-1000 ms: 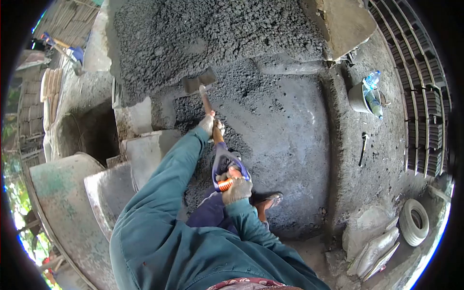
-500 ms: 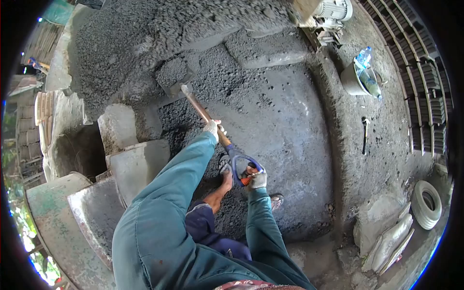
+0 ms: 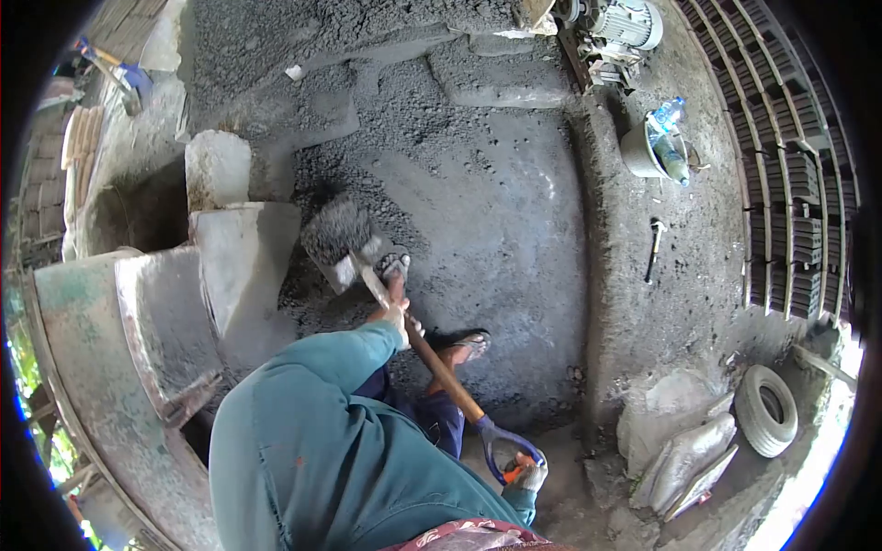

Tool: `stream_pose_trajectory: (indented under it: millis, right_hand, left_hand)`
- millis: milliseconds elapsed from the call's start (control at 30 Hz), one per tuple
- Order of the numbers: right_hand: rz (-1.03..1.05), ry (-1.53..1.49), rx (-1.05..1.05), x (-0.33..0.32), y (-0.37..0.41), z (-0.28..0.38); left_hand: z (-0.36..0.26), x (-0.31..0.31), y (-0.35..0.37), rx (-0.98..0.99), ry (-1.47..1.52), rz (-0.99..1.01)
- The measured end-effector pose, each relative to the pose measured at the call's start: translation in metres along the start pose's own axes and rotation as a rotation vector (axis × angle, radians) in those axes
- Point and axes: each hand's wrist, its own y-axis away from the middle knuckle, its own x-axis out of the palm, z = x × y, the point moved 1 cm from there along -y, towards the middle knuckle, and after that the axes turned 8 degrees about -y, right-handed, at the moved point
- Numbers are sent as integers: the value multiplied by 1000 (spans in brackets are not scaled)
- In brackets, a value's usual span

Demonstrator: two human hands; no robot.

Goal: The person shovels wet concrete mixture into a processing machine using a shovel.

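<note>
Shovel (image 3: 432, 359): is slanting across the person's front, its blade (image 3: 345, 272) carrying dark grainy material (image 3: 336, 228) just beside a foot (image 3: 395, 267). Left hand (image 3: 395, 320): is holding the wooden shaft (image 3: 459, 392) near the blade. Right hand (image 3: 529, 474): is gripping the blue-and-orange handle (image 3: 491, 430) at the other end. Bucket (image 3: 638, 156): is holding plastic bottles (image 3: 677, 166), any label being too small to read. Hammer (image 3: 654, 252): is lying near the bucket. Tyre (image 3: 746, 409): is leaning beside slabs (image 3: 694, 455). Grey blocks (image 3: 806, 250): are resting in stacks, far right.
</note>
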Motion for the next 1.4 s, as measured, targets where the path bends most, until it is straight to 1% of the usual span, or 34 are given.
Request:
stream_pose_trajectory:
  millis: [33, 67, 100, 133, 167, 200, 267, 300, 333, 400, 467, 500, 533, 600, 667, 700, 733, 767, 800, 833, 867, 900, 933, 967, 1000, 1033, 1067, 1100, 1133, 1200, 1233, 1333, 1367, 1400]
  right_hand:
    - [-76, 74, -16, -19, 2, 2]
    - [-104, 74, -14, -32, 4, 5]
    - [-135, 83, -10, -49, 11, 13]
    - [-163, 92, -3, -63, 21, 22]
    - [-163, 65, -34, -63, 34, 35]
    - [-166, -33, -52, -78, 30, 26]
    - [-164, -224, -84, -124, -13, -21]
    - [-182, -298, -41, -158, -63, -65]
    - [-81, -311, -38, -131, -63, -60]
    - [102, -372, -32, -57, -41, -27]
    - [163, -447, -50, -37, -29, -12]
    - [167, -477, -57, -36, -22, -7]
    - [144, -490, -60, -48, -14, -10]
    - [41, -412, -29, -70, -4, -26]
    - [-87, -272, 45, -99, -5, -53]
    - [-58, -225, 50, -91, -5, -66]
    - [-27, -179, 54, -73, -1, -79]
    - [-32, -155, 117, -32, 14, -71]
    - [-24, -180, 67, 10, 20, -74]
    - [0, -238, 85, 44, 12, -97]
    - [-159, -358, 103, 124, 41, -56]
    - [-183, -307, 130, 161, 32, -74]
    - [-85, -498, 161, 199, 32, -68]
    - [-53, -196, 112, 228, 24, -75]
    - [29, -312, 48, 243, 18, -94]
    - [-4, -230, 105, 269, 19, -84]
    - [-38, -145, 164, 292, 22, -73]
    - [44, -47, 55, 300, 2, -103]
    - [54, -133, 107, 320, 3, -104]
    - [68, -300, 209, 366, 14, -104]
    - [72, -376, 172, 383, 7, -139]
    - [115, -199, 146, 460, -2, -138]
    - [182, 75, 53, 494, -6, -88]
    - [216, -157, 96, 533, -31, -107]
  left_hand:
    - [30, -10, -19, -33, -4, -11]
    - [49, -11, -32, -63, -15, -14]
    - [64, -10, -19, -122, 12, -4]
    - [81, -10, -7, -80, 28, 83]
    - [89, -6, 4, -97, 47, 112]
    - [91, -3, 16, -109, 64, 137]
    - [72, 15, 104, -55, 86, 322]
    - [56, 23, 158, 40, 69, 478]
    - [38, 28, 203, 104, 63, 626]
    - [4, 36, 239, 426, -70, 950]
    - [-10, 49, 246, 488, -156, 1006]
    - [0, 53, 250, 420, -191, 959]
    - [13, 54, 233, 306, -199, 970]
    - [45, 58, 185, 79, -145, 772]
    - [69, 56, 98, -85, -138, 617]
    - [73, 56, 53, -71, -154, 576]
    - [68, 61, 19, -47, -194, 508]
    - [63, 65, -10, -29, -230, 434]
    - [60, 63, -36, -14, -268, 351]
    - [56, 62, -59, -9, -294, 309]
    - [50, 58, -77, -8, -322, 329]
    - [42, 53, -87, -35, -340, 350]
    - [32, 48, -95, -58, -360, 377]
    - [22, 43, -84, -96, -376, 396]
    - [13, 34, -69, -132, -389, 415]
    - [2, 30, -47, -85, -441, 397]
    - [-11, 28, -23, -161, -430, 357]
    - [-18, 21, -13, -194, -453, 342]
    - [-30, 17, -8, -216, -479, 333]
    - [-60, 6, -14, 93, -685, 145]
    - [-81, 4, -12, 105, -727, 105]
    - [-156, 17, -39, 280, -879, 36]
    - [-189, 31, -54, 302, -850, 47]
    - [-229, 49, -73, 329, -823, 57]
